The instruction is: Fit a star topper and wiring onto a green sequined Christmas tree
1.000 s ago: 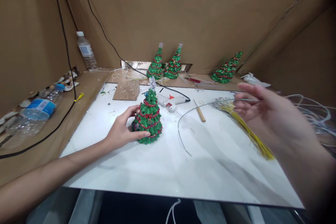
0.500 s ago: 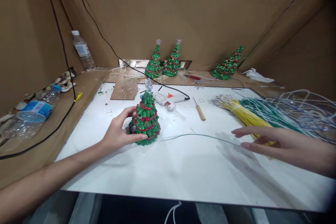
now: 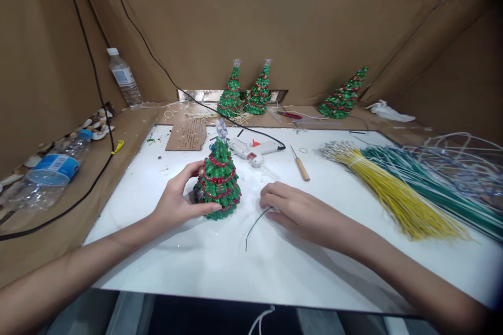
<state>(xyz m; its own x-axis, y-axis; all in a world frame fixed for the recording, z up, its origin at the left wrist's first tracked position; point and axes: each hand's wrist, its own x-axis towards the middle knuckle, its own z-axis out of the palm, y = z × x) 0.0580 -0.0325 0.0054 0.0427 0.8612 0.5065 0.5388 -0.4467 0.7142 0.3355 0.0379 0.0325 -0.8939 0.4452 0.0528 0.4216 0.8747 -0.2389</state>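
A small green Christmas tree (image 3: 220, 180) with red garlands and a clear topper stands on the white board. My left hand (image 3: 178, 196) is wrapped round its left side, thumb across the lower front. To the right of the tree, my right hand (image 3: 288, 207) is closed in a pinch low over the board. A thin green wire (image 3: 253, 227) sticks out from its fingertips, curving down towards the front. The rest of the wire is hidden by the hand.
Behind the tree lie a glue gun (image 3: 255, 152), a wooden-handled awl (image 3: 301, 165) and a cardboard piece (image 3: 185, 135). Yellow wires (image 3: 393, 188) and green wires (image 3: 424, 178) lie bundled at right. More trees (image 3: 257, 94) stand at the back; plastic bottles (image 3: 55, 167) sit left.
My right hand has moved left from beside the yellow bundle to near the tree, and its fingers have closed. The green wire has shifted with it. My left hand stays on the tree.
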